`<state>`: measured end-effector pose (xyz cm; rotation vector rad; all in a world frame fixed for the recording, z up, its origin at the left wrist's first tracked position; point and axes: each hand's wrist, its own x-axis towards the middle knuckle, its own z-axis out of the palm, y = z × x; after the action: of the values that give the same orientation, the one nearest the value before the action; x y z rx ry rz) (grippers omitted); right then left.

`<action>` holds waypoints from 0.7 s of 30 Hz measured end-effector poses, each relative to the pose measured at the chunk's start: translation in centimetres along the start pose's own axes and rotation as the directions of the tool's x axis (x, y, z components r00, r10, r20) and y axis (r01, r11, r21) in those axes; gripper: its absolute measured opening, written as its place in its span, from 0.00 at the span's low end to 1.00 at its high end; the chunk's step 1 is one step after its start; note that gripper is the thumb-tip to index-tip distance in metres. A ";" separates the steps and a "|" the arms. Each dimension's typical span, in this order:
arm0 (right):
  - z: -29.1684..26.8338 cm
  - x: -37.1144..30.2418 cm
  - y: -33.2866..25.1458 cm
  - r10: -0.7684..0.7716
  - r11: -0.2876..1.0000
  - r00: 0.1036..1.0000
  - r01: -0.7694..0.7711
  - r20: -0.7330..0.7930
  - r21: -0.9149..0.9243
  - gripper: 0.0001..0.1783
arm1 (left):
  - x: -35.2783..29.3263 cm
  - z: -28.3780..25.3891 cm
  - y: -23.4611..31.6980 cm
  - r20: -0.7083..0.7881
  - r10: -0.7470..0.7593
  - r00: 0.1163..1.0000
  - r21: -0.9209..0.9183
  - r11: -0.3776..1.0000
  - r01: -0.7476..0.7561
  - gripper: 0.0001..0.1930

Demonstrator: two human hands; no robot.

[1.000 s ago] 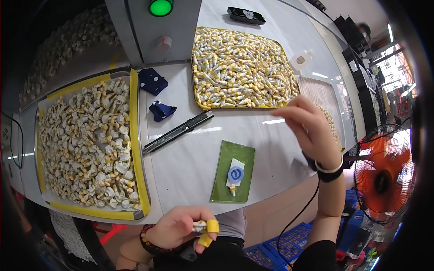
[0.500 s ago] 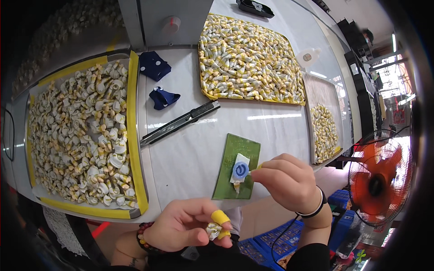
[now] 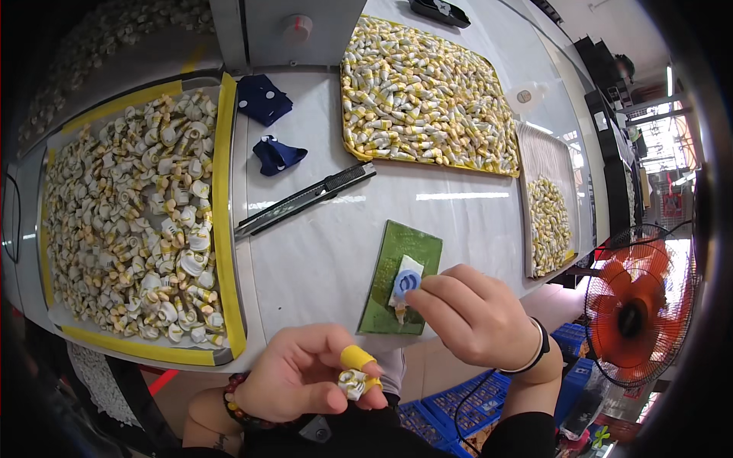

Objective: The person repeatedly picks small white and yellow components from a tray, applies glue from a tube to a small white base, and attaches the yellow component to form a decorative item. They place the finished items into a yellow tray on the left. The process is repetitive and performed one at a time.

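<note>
A small crumpled white-and-yellow paper roll (image 3: 351,384) is held in my left hand (image 3: 294,378), between thumb and fingers; yellow tape wraps two fingertips. My right hand (image 3: 481,317) is closed in a pinch at the lower right edge of a blue round piece (image 3: 407,282) with a ring-shaped groove. Whatever its fingertips grip is hidden. Under the blue piece lies a white pad (image 3: 398,293) on a green rectangular board (image 3: 376,309), which sits near the table's front edge. A small yellowish scrap shows below the pad, partly behind my right fingers.
A yellow-taped tray (image 3: 227,191) of similar rolls stands at left. Farther back is a tray (image 3: 431,162) of tighter rolls, beside a partly filled tray (image 3: 546,153). A utility knife (image 3: 305,200) and dark blue cloth pieces (image 3: 263,99) lie between. An orange fan (image 3: 637,305) stands right.
My right hand has moved left, its fingertips now at the blue piece's lower edge. My left hand has shifted slightly left, still holding the roll.
</note>
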<state>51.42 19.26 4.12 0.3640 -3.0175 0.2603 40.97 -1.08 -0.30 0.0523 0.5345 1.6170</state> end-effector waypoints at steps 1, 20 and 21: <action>-0.3 -0.1 0.0 0.014 1.000 1.000 -0.013 0.028 -0.011 0.16 | 0.0 -0.1 -0.1 -0.004 -0.002 1.000 -0.016 1.000 0.002 0.23; -2.2 0.9 -2.0 0.061 0.867 0.923 0.139 -0.379 0.479 0.06 | 1.1 -0.9 -0.6 0.269 -0.207 0.941 -0.071 0.970 0.234 0.14; -2.7 1.0 -2.3 0.060 0.882 0.939 0.109 -0.338 0.459 0.06 | 1.2 -0.8 -0.6 0.277 -0.227 0.934 -0.070 0.964 0.255 0.14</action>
<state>51.16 17.30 7.26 0.3455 -2.5690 0.9607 41.09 -0.14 -1.61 0.1196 0.2358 1.3675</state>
